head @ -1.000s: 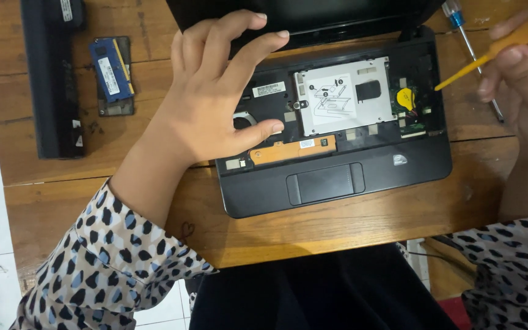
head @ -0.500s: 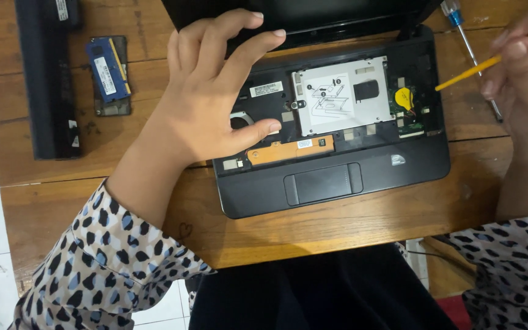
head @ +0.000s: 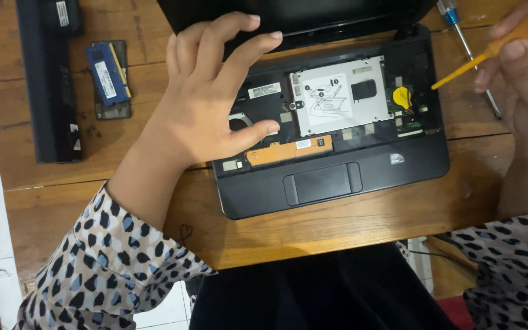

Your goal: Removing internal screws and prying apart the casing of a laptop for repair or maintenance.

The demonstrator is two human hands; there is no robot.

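Right hand pinches an orange tool between thumb and fingers, closed grip; thin tip points down-left at the right side of the opened laptop, just beside the yellow round coin cell. Can't tell if tip touches the board. Left hand holds nothing, spread over the laptop's left half, thumb pressing near the fan cutout, fingertips curled at the hinge edge. It hides most of the left interior.

Laptop sits on a wooden table, keyboard off, insides exposed, screen tilted back at the top edge. Inside, counted: one silver drive bracket at centre, one orange strip below it, one touchpad on the palm rest.

Around: one blue-handled screwdriver lying on the table right of the laptop, partly behind the right hand and tool. One long black battery bar far left, lying along the table edge. One blue memory module resting on a dark flat piece, between battery and left hand, apart from both. Both sleeves spotted pattern. Two hands total, one person.
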